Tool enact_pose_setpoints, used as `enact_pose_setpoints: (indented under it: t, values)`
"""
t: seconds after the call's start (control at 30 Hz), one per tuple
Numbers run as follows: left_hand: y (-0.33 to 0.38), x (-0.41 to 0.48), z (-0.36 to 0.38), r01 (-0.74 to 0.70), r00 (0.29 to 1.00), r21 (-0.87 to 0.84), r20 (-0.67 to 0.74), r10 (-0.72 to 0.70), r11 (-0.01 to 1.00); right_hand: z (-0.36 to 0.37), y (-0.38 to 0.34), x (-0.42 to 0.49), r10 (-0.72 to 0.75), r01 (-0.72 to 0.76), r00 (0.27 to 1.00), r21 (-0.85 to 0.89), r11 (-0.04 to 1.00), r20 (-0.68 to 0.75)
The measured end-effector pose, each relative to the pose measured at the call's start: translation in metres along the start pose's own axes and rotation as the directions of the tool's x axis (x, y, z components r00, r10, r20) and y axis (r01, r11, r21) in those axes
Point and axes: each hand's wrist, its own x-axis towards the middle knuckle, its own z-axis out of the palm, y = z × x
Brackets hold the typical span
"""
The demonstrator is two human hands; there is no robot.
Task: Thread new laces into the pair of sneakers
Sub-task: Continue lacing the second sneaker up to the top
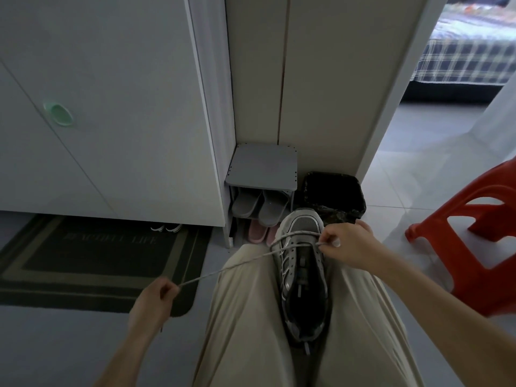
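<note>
1. Pale floor tiles (418, 174) and a white cabinet (111, 121) fill the dim room; a dark doormat (92, 263) lies below the cabinet, and its printed words are too faint to read.
2. One grey sneaker (303, 275) rests between the person's thighs in beige trousers (245, 317), toe pointing away; its heel is partly buried in the cloth.
3. The left hand (153, 300) is closed on one end of the white lace (223, 270) and holds it taut to the side.
4. The right hand (346, 241) pinches the other end beside the front eyelets; the fingertips hide the lace tip.
5. Grey slippers (259, 205) sit on a small rack (262, 169); a red stool (474, 233) is cut off at the right edge.
</note>
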Motion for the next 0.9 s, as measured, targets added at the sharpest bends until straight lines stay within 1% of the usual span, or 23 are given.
enact_pose_setpoints:
  t: [0.03, 0.1, 0.17, 0.2, 0.23, 0.3, 0.33, 0.37, 0.43, 0.47, 0.5, 0.53, 0.57, 0.6, 0.63, 0.67, 0.7, 0.77, 0.83, 0.9]
  values:
    - [0.002, 0.001, 0.001, -0.009, 1.000, -0.008, -0.006, 0.009, 1.000, -0.001, -0.003, 0.001, -0.014, 0.014, 0.999, -0.015, 1.000, -0.030]
    - [0.012, 0.004, 0.004, -0.031, 0.999, -0.029, -0.015, 0.031, 0.999, -0.003, -0.011, 0.005, -0.050, 0.045, 0.987, -0.038, 0.998, -0.152]
    - [0.025, 0.003, 0.010, -0.038, 0.999, -0.024, -0.009, 0.038, 0.999, -0.003, -0.024, 0.012, -0.126, 0.105, 0.964, -0.103, 0.989, -0.236]
    - [0.029, 0.002, 0.014, -0.054, 0.998, -0.003, -0.011, 0.054, 0.999, 0.000, -0.032, 0.017, -0.177, 0.142, 0.958, -0.164, 0.976, -0.226]
    - [0.032, 0.002, 0.018, -0.075, 0.997, 0.018, -0.023, 0.075, 0.997, 0.003, -0.039, 0.022, -0.215, 0.171, 0.959, -0.225, 0.959, -0.186]
    - [0.040, 0.002, 0.022, -0.079, 0.996, -0.015, -0.050, 0.078, 0.997, 0.010, -0.055, 0.033, -0.238, 0.196, 0.967, -0.335, 0.922, -0.089]
    - [0.046, 0.002, 0.023, -0.054, 0.998, -0.095, -0.043, 0.050, 0.994, 0.012, -0.062, 0.038, -0.239, 0.205, 0.970, -0.396, 0.895, -0.040]
    - [0.052, 0.003, 0.023, -0.013, 1.000, -0.213, -0.017, 0.010, 0.977, 0.014, -0.068, 0.043, -0.263, 0.234, 0.965, -0.477, 0.847, 0.006]
    - [0.068, 0.002, 0.022, 0.069, 0.997, -0.431, 0.053, -0.051, 0.900, 0.018, -0.076, 0.051, -0.311, 0.306, 0.945, -0.602, 0.737, 0.099]
    - [0.076, 0.000, 0.021, 0.085, 0.996, -0.487, 0.067, -0.060, 0.870, 0.020, -0.078, 0.054, -0.320, 0.315, 0.942, -0.590, 0.743, 0.100]
    - [0.083, -0.002, 0.020, 0.095, 0.995, -0.535, 0.075, -0.065, 0.839, 0.020, -0.080, 0.057, -0.318, 0.306, 0.945, -0.539, 0.785, 0.074]
    - [0.090, -0.004, 0.020, 0.107, 0.994, -0.586, 0.084, -0.071, 0.803, 0.017, -0.084, 0.059, -0.268, 0.250, 0.963, -0.369, 0.895, 0.004]
    - [0.097, -0.005, 0.018, 0.122, 0.992, -0.634, 0.099, -0.076, 0.764, 0.012, -0.090, 0.062, -0.185, 0.179, 0.982, -0.125, 0.976, -0.036]
    - [0.103, -0.007, 0.017, 0.134, 0.990, -0.669, 0.116, -0.076, 0.731, 0.007, -0.097, 0.064, -0.110, 0.115, 0.993, 0.141, 0.983, -0.043]
    - [0.110, -0.009, 0.015, 0.140, 0.989, -0.695, 0.126, -0.072, 0.705, 0.002, -0.106, 0.066, -0.083, 0.090, 0.996, 0.325, 0.941, -0.037]
    - [0.116, -0.011, 0.013, 0.134, 0.990, -0.715, 0.127, -0.060, 0.686, -0.003, -0.116, 0.067, -0.100, 0.106, 0.994, 0.416, 0.903, -0.037]
    - [0.121, -0.013, 0.011, 0.119, 0.992, -0.738, 0.121, -0.042, 0.664, -0.006, -0.127, 0.067, -0.135, 0.139, 0.990, 0.450, 0.882, -0.040]
    - [0.131, -0.019, 0.005, 0.069, 0.995, -0.789, 0.097, 0.013, 0.611, -0.007, -0.149, 0.062, -0.199, 0.196, 0.979, 0.453, 0.869, -0.043]
    - [0.141, -0.025, -0.002, -0.002, 0.995, -0.815, 0.055, 0.081, 0.579, 0.002, -0.162, 0.058, -0.241, 0.232, 0.970, 0.391, 0.891, -0.025]
    - [0.147, -0.030, -0.007, -0.079, 0.990, -0.825, -0.001, 0.138, 0.559, 0.014, -0.173, 0.053, -0.230, 0.201, 0.973, 0.365, 0.909, 0.037]
